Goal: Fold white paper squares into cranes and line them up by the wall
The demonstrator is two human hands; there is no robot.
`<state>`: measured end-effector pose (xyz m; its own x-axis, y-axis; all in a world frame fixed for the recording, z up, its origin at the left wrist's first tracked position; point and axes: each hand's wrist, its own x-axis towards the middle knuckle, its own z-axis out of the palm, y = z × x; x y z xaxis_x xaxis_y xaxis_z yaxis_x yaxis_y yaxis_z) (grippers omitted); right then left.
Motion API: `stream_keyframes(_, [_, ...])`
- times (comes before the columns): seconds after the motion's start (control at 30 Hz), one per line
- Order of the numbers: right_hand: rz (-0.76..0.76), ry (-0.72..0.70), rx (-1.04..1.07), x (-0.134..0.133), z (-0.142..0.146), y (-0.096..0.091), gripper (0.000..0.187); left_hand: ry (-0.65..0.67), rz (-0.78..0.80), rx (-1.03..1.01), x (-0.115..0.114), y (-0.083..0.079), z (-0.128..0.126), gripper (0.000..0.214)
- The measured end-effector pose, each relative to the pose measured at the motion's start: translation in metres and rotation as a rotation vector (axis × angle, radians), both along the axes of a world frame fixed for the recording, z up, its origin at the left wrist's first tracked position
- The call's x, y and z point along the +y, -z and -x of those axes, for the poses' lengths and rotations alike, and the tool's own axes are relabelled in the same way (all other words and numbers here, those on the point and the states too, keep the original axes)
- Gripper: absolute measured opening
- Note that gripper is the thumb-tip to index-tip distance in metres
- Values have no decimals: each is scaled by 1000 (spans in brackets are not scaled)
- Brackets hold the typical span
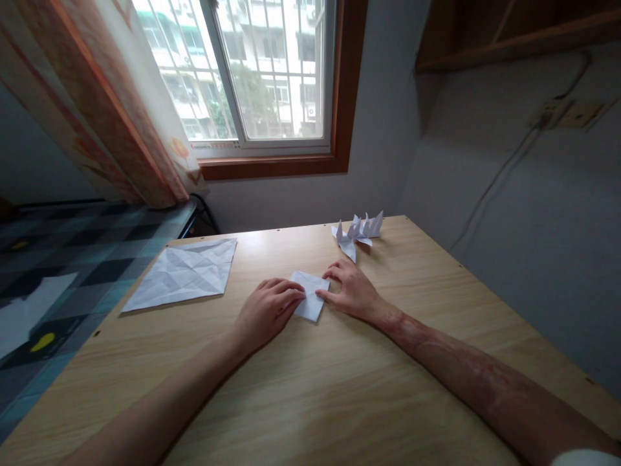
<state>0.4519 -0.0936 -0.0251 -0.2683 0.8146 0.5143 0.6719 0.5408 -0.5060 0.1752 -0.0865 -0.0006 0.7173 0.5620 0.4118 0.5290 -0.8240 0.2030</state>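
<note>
On the table lies a small square of folded white paper (311, 301), turned slightly, with a crease near its upper edge. My left hand (272, 301) is closed on its left side, fingertips bunched at the paper's edge. At the right edge, my right hand (352, 288) holds the paper with the thumb on its surface and the forefinger by the upper right corner. The fingers of that hand are curled, and some of their tips are hidden. Behind my right hand stand several pointed white folded-paper figures (347, 243) in a row.
A large creased white sheet (189, 272) lies on the left of the wooden table (301, 395). Left of the table is a checked bed surface (87, 226) with white paper (33, 307) on it. A window (272, 71) and a wall stand beyond; a cable (495, 181) hangs at right.
</note>
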Motion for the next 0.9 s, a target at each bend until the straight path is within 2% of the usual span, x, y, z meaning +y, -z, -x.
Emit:
stream_keyframes(0.17, [-46, 19, -26, -3, 2, -2, 19, 32, 88, -19, 0, 1, -1, 28])
stream_keyframes(0.3, [-102, 1, -66, -6, 3, -6, 16, 20, 90, -8, 0, 2, -1, 30])
stream_keyframes(0.43, [-142, -105, -123, -9, 5, -7, 17, -41, 75, -13, 2, 6, -2, 34])
stream_keyframes(0.57, [-155, -236, -187, -12, 7, -7, 38, -87, 110, -29, 2, 10, -1, 42])
stream_keyframes(0.63, [-156, -297, -216, -12, 8, -8, 42, -115, 124, -18, 1, 10, 0, 49])
stream_keyframes(0.73, [-151, -357, -233, -14, 9, -9, 41, -132, 135, 28, 1, 8, 0, 57])
stream_keyframes(0.9, [-124, -406, -191, -18, 11, -12, 37, -114, 105, 126, 5, 8, 2, 57])
